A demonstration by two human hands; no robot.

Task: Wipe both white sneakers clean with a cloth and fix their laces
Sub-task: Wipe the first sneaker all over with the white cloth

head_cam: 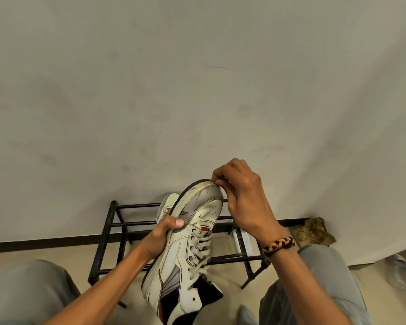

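A scuffed white sneaker (188, 254) with grey panels, white laces (201, 249) and a dark lining is held up over my lap, toe pointing away from me. My left hand (161, 233) grips its left side near the forefoot, thumb on the upper. My right hand (242, 198) is curled over the toe, its fingertips pinching at the toe's front rim. Behind the sneaker's left edge shows a pale greenish-white thing (168, 204); I cannot tell whether it is the cloth or the other sneaker.
A black metal shoe rack (117, 224) stands against the pale wall just beyond my knees. A crumpled brown bag (312, 232) lies on the floor at the right, and a white object (244, 240) rests on the rack under my right wrist.
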